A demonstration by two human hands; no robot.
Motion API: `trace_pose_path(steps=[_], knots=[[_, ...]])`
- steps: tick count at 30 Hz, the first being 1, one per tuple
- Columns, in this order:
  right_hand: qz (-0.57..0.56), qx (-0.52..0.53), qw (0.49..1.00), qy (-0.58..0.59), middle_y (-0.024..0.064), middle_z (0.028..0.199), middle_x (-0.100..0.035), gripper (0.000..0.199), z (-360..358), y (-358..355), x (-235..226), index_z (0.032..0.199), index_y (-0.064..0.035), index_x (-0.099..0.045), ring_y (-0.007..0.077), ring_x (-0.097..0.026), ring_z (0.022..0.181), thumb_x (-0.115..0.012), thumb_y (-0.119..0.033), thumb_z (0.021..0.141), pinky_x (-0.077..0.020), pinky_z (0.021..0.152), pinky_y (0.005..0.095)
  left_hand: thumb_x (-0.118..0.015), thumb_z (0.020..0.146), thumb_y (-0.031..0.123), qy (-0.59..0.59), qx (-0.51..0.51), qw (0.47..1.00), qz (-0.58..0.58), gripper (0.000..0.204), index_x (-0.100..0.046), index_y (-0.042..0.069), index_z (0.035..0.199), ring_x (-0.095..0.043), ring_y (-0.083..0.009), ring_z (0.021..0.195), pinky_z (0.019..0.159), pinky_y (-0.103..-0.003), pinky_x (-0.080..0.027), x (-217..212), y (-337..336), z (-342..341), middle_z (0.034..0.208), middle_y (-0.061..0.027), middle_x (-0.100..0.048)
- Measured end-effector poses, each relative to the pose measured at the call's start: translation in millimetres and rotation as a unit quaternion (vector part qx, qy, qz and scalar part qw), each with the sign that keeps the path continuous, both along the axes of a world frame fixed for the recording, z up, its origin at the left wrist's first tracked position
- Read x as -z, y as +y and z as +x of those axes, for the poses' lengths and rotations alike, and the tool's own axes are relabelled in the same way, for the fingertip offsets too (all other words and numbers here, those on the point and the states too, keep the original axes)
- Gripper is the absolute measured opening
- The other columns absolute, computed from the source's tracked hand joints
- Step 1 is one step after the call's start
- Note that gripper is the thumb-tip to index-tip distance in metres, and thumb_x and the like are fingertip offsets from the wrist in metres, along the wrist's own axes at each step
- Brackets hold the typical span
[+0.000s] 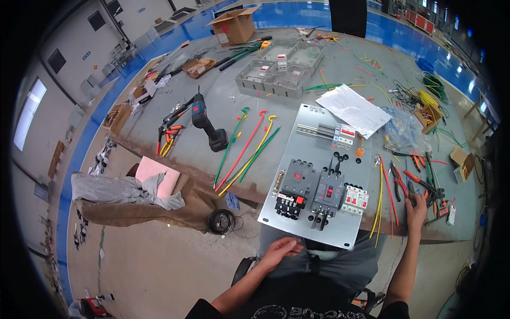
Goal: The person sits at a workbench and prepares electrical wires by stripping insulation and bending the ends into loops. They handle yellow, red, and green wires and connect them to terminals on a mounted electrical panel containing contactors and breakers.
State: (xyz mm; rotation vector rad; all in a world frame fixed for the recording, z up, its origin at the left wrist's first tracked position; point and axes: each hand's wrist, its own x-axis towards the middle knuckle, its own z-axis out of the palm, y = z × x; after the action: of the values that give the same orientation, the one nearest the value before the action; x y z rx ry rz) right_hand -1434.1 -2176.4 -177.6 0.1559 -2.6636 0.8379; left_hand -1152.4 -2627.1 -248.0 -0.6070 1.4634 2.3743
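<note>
Two bare hands show. Right hand (416, 206) reaches to the table edge, fingers curled loosely over the handles of red-gripped pliers (419, 183); whether it actually grips them I cannot tell. Left hand (280, 250) rests half-closed on the lap, holding nothing, just below a flat grey metal mounting plate (313, 125) carrying blocky black circuit breakers (295, 187). Thin yellow and red wires (385, 196) lie beside the plate.

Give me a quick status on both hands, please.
Left hand resting on lap, empty. Right hand reaching into red-handled pliers on bench. Loose wires alongside.
</note>
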Motion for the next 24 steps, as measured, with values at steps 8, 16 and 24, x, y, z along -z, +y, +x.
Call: trace_pose_path(steps=[8,16,24], knots=[[-0.031,0.037,0.997,0.065,0.0177,0.091,-0.069,0.018,-46,17,-22,0.099,-0.0028,-0.074,0.0358,-0.069,0.088,-0.073,-0.019,0.091,-0.0539,0.080,0.0431,-0.056,0.109,0.025,0.029,-0.033,0.999,-0.003,0.038,-0.063,-0.005,0.131,-0.073,-0.0263,0.105,0.091,-0.037,-0.060,-14,2,-11,0.115,-0.0214,-0.074],[0.033,0.280,0.952,-0.116,0.0176,0.105,-0.077,0.034,-107,163,-57,0.106,-0.0059,-0.079,0.0353,-0.074,0.099,-0.077,-0.033,0.084,-0.0567,0.088,0.0463,-0.059,0.107,0.033,0.012,0.003,1.000,-0.026,0.040,-0.064,-0.002,0.127,-0.073,-0.0255,0.102,0.088,-0.039,-0.060,-9,7,-13,0.112,-0.0191,-0.075],[-0.030,0.233,0.954,-0.185,0.0169,0.103,-0.078,0.052,-130,184,-13,0.117,-0.0017,-0.075,0.0306,-0.076,0.086,-0.089,-0.032,0.076,-0.0599,0.081,0.0403,-0.062,0.106,0.031,-0.010,-0.029,0.999,-0.041,0.039,-0.065,-0.002,0.127,-0.074,-0.0246,0.099,0.086,-0.037,-0.061,-16,2,-4,0.110,-0.0180,-0.076]])
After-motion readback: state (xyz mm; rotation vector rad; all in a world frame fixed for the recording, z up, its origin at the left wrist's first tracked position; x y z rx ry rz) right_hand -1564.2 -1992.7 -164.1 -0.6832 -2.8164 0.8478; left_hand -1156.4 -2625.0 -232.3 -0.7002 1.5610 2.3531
